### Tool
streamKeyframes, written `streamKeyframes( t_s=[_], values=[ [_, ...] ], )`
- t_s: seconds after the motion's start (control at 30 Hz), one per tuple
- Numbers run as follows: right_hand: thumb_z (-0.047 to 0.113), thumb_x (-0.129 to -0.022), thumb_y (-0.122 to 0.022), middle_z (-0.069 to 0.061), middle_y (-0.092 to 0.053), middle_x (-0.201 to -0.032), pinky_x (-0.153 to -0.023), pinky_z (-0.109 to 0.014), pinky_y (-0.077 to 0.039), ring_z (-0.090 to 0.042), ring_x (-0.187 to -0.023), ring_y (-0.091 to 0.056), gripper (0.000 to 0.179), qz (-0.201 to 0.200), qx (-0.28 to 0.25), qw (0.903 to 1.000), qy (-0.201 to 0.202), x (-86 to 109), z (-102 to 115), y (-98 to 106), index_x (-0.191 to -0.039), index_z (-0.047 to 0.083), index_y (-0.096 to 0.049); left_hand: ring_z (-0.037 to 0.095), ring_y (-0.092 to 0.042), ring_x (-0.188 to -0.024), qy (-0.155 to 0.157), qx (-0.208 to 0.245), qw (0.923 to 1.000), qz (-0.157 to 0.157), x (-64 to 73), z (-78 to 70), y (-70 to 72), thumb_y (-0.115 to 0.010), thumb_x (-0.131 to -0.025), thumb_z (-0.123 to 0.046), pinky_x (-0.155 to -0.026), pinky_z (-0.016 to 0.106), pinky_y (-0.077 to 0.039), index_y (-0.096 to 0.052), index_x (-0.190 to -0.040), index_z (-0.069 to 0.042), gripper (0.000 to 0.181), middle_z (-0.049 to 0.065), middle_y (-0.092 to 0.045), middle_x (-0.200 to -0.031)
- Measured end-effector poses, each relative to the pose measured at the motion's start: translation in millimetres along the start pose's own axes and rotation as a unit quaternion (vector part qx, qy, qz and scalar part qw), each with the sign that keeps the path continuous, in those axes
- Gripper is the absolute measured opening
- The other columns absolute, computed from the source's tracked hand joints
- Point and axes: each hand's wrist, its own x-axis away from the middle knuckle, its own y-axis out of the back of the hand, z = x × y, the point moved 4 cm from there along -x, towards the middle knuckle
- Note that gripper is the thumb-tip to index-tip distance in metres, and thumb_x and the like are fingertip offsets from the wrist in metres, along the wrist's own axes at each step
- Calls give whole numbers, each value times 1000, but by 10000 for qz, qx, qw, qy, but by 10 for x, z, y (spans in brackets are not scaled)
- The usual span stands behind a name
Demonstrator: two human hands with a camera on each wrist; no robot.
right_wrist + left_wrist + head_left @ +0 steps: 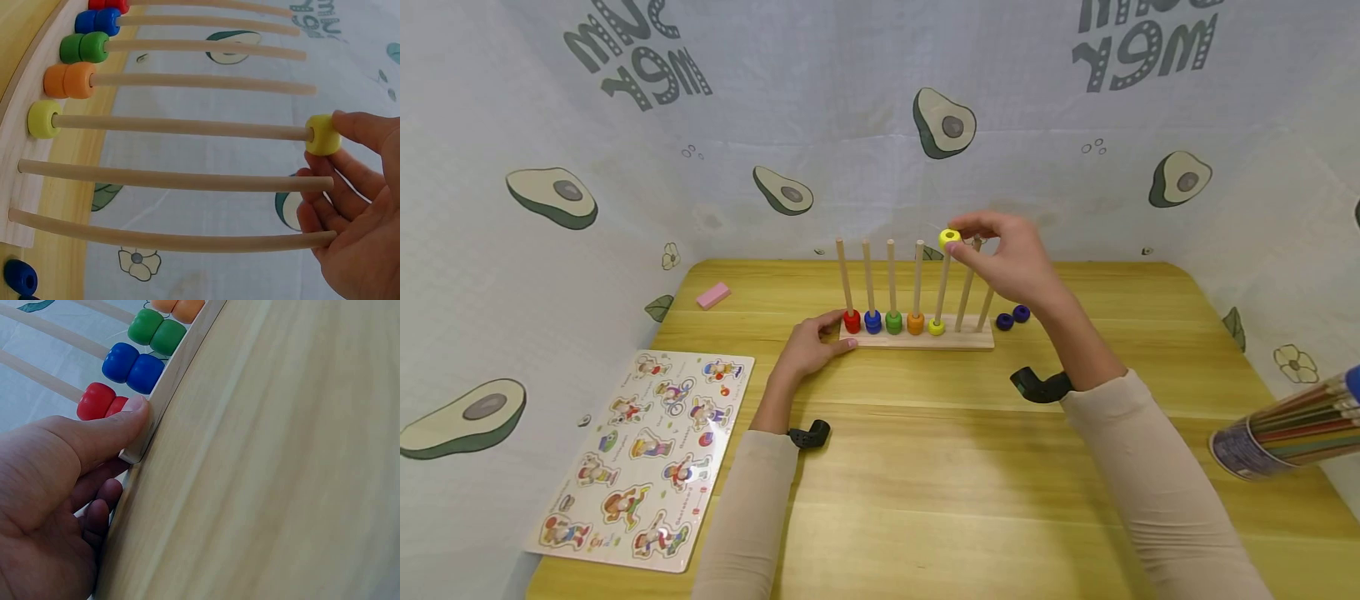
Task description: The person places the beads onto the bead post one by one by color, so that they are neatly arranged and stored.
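Note:
A wooden base [917,342] carries several upright pegs. Pairs of red beads [852,322], blue beads [872,322], green beads [893,322] and orange beads [915,323] sit at the feet of the first pegs from the left. One yellow bead [44,119] lies at the bottom of the following peg. At the top of that same peg my right hand [1011,258] pinches another yellow bead [324,135] between thumb and fingers. The two rightmost pegs bear no beads. My left hand [811,344] grips the base's left end, its thumb [134,412] on the front edge beside the red beads.
Two dark blue beads [1013,318] lie on the table just right of the base. A picture puzzle board [700,467] is at the left, with a pink block [712,295] behind it. At the right edge a tub of colored sticks [1247,450] leans.

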Motion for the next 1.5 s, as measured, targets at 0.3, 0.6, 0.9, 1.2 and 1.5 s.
streamKeyframes(
  t_s=[0.3,0.6,0.9,1.2,1.5],
  values=[
    [37,-99,-69,-13,-67,-134,-106,-56,-42,-33,-125,-55,45,82,64,9999,13,12,-46,20,-134,9,-67,33,-55,-134,-5,0,10000,8,-6,0,-9,-80,-90,-42,-113,52,-45,-53,-152,-27,69,13,-57,-150],
    [34,-99,-71,-13,-68,-130,-106,-51,-42,-30,-121,-58,42,-57,36,9999,78,62,-52,116,-133,9,-68,33,-54,-136,41,23,10000,-6,5,-11,-6,-80,-90,-41,-114,52,-43,-53,-153,-28,69,12,-56,-151],
    [28,-99,-71,-13,-68,-130,-111,-49,-41,-26,-122,-58,39,-564,-59,9983,126,219,-125,387,-132,9,-69,33,-53,-136,101,65,9999,25,4,-6,-5,-80,-90,-43,-114,52,-44,-54,-152,-29,69,12,-56,-151],
    [37,-102,-65,-11,-66,-132,-105,-29,-42,-3,-113,-56,43,-723,17,9969,-317,388,-448,592,-136,12,-66,33,-54,-135,95,23,9999,30,2,0,-5,-80,-90,-44,-113,52,-44,-53,-153,-30,69,12,-57,-150],
    [48,-104,-56,-16,-64,-134,-95,-25,-43,-23,-116,-56,55,-430,348,9939,-957,484,-1035,554,-141,8,-62,34,-53,-135,96,26,9999,7,15,-13,-5,-80,-90,-43,-114,53,-44,-53,-153,-29,69,12,-56,-150]
  ],
)
